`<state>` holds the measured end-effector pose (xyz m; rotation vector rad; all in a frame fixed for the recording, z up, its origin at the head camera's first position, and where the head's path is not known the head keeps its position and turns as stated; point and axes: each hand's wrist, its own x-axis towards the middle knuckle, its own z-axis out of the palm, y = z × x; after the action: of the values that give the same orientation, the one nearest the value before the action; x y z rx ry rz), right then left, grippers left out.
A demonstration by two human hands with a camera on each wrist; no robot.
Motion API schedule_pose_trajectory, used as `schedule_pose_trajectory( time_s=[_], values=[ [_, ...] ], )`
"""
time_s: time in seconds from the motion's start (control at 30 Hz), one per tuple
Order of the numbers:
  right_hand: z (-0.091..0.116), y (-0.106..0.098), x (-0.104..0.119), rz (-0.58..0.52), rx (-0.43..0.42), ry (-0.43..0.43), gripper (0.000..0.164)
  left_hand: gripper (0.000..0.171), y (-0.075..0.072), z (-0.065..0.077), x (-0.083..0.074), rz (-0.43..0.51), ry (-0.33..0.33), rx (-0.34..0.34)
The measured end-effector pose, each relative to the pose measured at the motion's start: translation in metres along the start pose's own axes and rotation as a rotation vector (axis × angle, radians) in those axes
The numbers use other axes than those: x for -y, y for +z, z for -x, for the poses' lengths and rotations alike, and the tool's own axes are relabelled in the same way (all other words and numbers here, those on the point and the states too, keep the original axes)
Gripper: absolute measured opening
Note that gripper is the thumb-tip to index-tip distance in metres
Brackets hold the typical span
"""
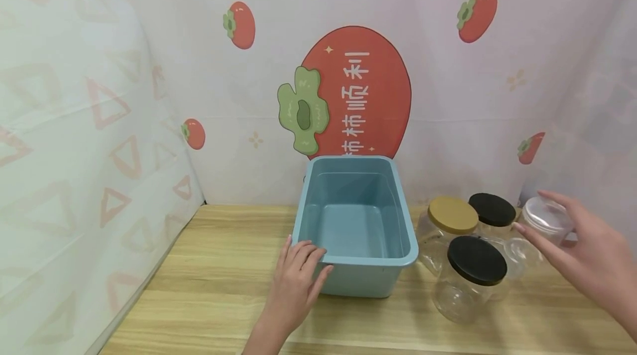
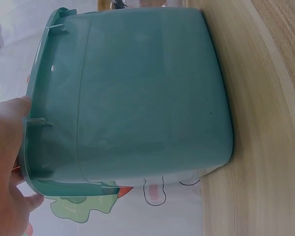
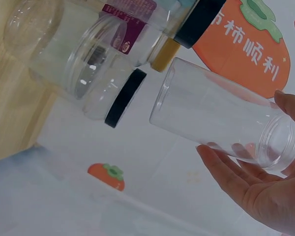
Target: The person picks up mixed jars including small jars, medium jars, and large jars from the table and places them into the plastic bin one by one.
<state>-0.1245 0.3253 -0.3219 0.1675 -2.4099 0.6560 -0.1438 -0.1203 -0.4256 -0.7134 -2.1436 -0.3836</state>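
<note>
My left hand [image 1: 294, 283] holds the near left corner of a light blue plastic basin [image 1: 365, 261]. Its fingers lie over the rim and the thumb is on the outer side, as the left wrist view also shows. Over at the right, my right hand [image 1: 594, 258] grips a clear, lidless jar [image 3: 211, 110] between thumb and fingers, around its threaded end. Beside it stand a gold-lidded jar [image 1: 453, 215], a jar with a black lid [image 1: 476, 260] in front, and another black-lidded jar [image 1: 492, 209] behind.
A wood-grain table [image 1: 214, 283] carries the basin and jars. White cloth [image 1: 214, 67] with persimmon prints hangs behind, and another cloth [image 1: 89, 178] hangs along the left. A purple label [image 3: 132, 22] shows on one jar in the right wrist view.
</note>
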Motion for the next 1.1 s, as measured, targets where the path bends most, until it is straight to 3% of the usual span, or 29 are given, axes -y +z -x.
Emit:
schedule_pose_trajectory(
  time_s=[0.5, 0.9, 1.1],
  values=[
    [-0.018, 0.001, 0.017, -0.084, 0.026, -0.032, 0.072, 0.056, 0.000, -0.001, 0.002, 0.038, 0.009, -0.053],
    [-0.030, 0.006, 0.027, -0.083, 0.020, -0.093, 0.070, 0.051, 0.002, 0.001, -0.001, 0.141, -0.068, -0.105],
    [-0.038, 0.009, 0.031, -0.092, 0.009, -0.132, 0.067, 0.023, 0.001, 0.002, -0.001, 0.232, -0.124, -0.083]
  ],
)
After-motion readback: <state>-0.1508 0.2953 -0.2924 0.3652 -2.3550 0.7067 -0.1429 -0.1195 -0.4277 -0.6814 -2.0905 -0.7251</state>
